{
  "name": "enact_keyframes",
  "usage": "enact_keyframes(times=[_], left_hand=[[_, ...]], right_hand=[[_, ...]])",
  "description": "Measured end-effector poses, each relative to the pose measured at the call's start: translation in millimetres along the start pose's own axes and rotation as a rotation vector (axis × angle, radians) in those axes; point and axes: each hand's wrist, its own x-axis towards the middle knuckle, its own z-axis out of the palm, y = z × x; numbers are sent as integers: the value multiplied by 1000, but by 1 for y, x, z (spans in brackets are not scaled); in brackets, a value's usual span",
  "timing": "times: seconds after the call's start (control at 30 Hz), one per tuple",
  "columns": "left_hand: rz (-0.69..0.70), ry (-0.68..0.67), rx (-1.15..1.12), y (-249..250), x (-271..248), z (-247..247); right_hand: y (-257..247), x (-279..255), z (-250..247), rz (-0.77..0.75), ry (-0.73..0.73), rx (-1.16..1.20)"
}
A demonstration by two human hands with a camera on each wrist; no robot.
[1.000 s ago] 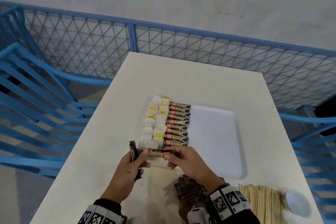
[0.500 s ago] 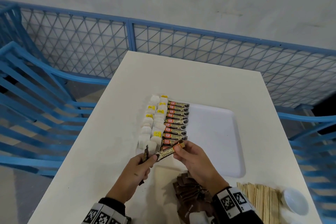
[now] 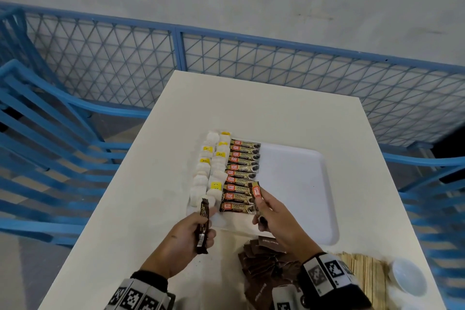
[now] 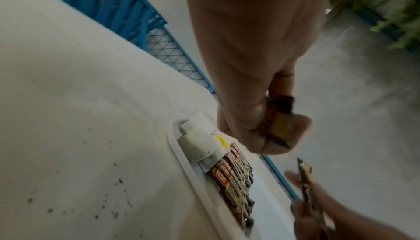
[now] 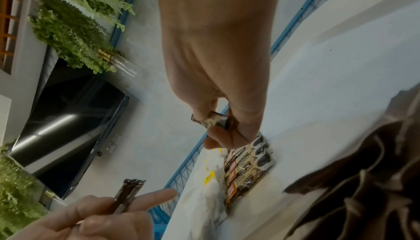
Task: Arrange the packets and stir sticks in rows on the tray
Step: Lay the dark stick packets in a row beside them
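Head view: your left hand (image 3: 187, 236) grips a dark packet (image 3: 203, 226) upright, near the tray (image 3: 312, 199)'s left corner; your right hand (image 3: 274, 219) pinches a coffee stick (image 3: 256, 195) beside the row of coffee sticks (image 3: 241, 176). Left wrist: fingers curl round the packet. Right wrist: thumb and fingers pinch the stick above the tray.

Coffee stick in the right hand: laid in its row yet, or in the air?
In the air: the right hand pinches the coffee stick, upright beside the coffee row.
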Motion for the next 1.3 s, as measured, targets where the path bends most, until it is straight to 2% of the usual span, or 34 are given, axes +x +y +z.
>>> enact_keyframes(times=[0.07, 0.13, 0.23, 0.43, 0.5, 0.6, 0.7, 0.9, 1.07, 1.3], left_hand=[[37, -25, 31, 1, -3, 0], [142, -16, 229, 1, -4, 0], [314, 95, 611, -1, 2, -6], [584, 223, 1018, -5, 16, -7], [647, 202, 1221, -10, 25, -10], [753, 95, 1413, -20, 41, -17], [836, -30, 1521, -30, 56, -21], [900, -44, 1668, -37, 72, -20], [862, -73, 1610, -39, 84, -27], [910, -93, 1598, -37, 92, -21]], right_hand=[[3, 2, -4, -2, 29, -84], [5, 3, -7, 13, 50, -94], [10, 4, -16, 22, 77, -154], [15, 7, -25, 12, 69, -228], [16, 10, -24, 3, 108, -277], [19, 15, -20, -42, 164, -363], [20, 20, -15, -89, 147, -404], [22, 31, -8, -97, 81, -503], [26, 39, -7, -123, 71, -630], [32, 39, -7, -145, 101, -658]])
